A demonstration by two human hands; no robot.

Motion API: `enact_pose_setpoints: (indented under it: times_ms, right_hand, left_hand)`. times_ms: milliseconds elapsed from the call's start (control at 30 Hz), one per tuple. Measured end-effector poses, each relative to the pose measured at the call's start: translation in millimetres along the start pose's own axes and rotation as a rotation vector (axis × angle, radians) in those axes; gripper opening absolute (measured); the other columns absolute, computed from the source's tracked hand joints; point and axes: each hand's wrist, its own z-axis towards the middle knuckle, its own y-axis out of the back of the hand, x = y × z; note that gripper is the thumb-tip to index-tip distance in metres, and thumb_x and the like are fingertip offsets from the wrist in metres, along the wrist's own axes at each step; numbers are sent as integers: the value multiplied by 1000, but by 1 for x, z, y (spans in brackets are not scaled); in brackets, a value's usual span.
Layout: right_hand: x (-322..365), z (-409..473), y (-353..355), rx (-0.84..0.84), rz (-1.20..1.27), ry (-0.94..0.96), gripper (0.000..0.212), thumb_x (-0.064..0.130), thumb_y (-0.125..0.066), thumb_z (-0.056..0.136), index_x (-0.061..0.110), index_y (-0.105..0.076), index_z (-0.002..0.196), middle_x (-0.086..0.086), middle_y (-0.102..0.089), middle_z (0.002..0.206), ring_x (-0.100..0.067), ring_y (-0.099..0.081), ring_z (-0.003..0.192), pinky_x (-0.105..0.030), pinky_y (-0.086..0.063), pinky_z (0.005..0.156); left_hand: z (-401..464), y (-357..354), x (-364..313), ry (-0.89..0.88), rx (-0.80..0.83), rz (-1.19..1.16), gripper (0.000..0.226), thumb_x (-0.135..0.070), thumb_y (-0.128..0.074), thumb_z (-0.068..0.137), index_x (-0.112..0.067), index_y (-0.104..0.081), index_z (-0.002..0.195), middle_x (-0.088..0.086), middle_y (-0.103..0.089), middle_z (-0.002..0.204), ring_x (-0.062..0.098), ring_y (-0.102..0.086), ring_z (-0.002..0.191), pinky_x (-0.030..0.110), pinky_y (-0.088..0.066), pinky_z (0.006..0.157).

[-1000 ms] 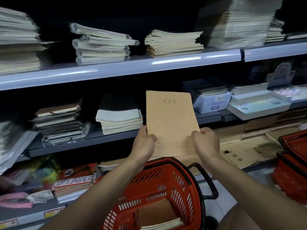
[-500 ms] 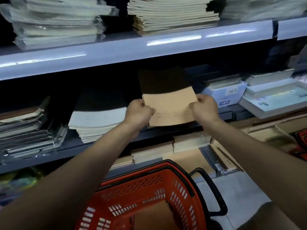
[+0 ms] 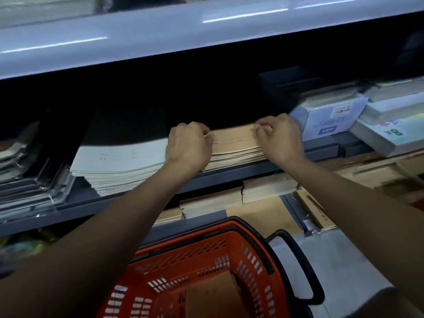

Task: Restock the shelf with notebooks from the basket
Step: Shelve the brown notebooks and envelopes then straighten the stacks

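Observation:
A tan notebook (image 3: pixel 234 140) lies flat on top of a low stack of notebooks on the dark middle shelf (image 3: pixel 229 174). My left hand (image 3: pixel 188 145) pinches its near left corner and my right hand (image 3: pixel 278 136) pinches its near right corner, fingers curled. Most of the notebook reaches back into the dark under the upper shelf. Below, the red basket (image 3: pixel 206 255) holds more tan notebooks (image 3: pixel 213 294).
A taller stack of pale grey notebooks (image 3: pixel 119 161) sits just left of the tan stack. Light blue boxes (image 3: pixel 330 118) stand to the right. The grey upper shelf (image 3: pixel 160 35) overhangs closely. Clear-wrapped packs (image 3: pixel 34 180) lie far left. More notebook stacks (image 3: pixel 229 198) fill the shelf below.
Both hands have carried the notebook from upright above the basket forward into the middle shelf and laid it flat on the stack. The camera has leaned closer.

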Motion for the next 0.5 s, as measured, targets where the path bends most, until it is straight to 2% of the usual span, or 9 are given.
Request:
enact_pose_setpoints:
  times_ms: [100, 200, 300, 367, 500]
  right_hand:
    - [-3, -6, 7, 59, 17, 22, 48, 57, -55, 97, 22, -75, 124, -9, -69, 114, -23, -60, 114, -30, -44, 94]
    - [-3, -18, 14, 194, 61, -8, 76, 78, -57, 85, 26, -65, 140, -7, -56, 142, -20, -51, 133, -34, -41, 110]
    - [-2, -26, 16, 229, 45, 40, 85, 75, -66, 82, 22, -56, 148, -9, -51, 149, -25, -47, 138, -43, -42, 114]
    - [-1, -26, 18, 215, 26, 78, 81, 70, -67, 84, 19, -57, 147, -10, -54, 145, -26, -50, 134, -41, -44, 110]
    - [2, -27, 18, 231, -33, 112, 79, 68, -62, 87, 16, -56, 146, -14, -56, 139, -29, -51, 129, -42, -47, 105]
  left_hand:
    - [-11, 6, -3, 11, 80, -27, 60, -64, -60, 92, -26, -64, 138, 6, -69, 127, 29, -61, 121, 34, -50, 95]
    - [-23, 11, -5, -28, 133, -41, 75, -66, -70, 83, -24, -58, 144, 5, -67, 131, 25, -59, 123, 26, -43, 85]
    - [-27, 8, -3, -40, 111, -56, 68, -56, -76, 85, -24, -59, 142, 3, -67, 130, 26, -57, 124, 24, -39, 82]
    - [-28, 5, -2, -51, 83, -68, 61, -54, -76, 86, -25, -63, 137, 1, -70, 124, 25, -59, 118, 24, -42, 81]
    - [-32, -1, -1, -51, 56, -90, 61, -51, -75, 88, -20, -62, 138, 2, -70, 124, 26, -62, 115, 33, -52, 94]
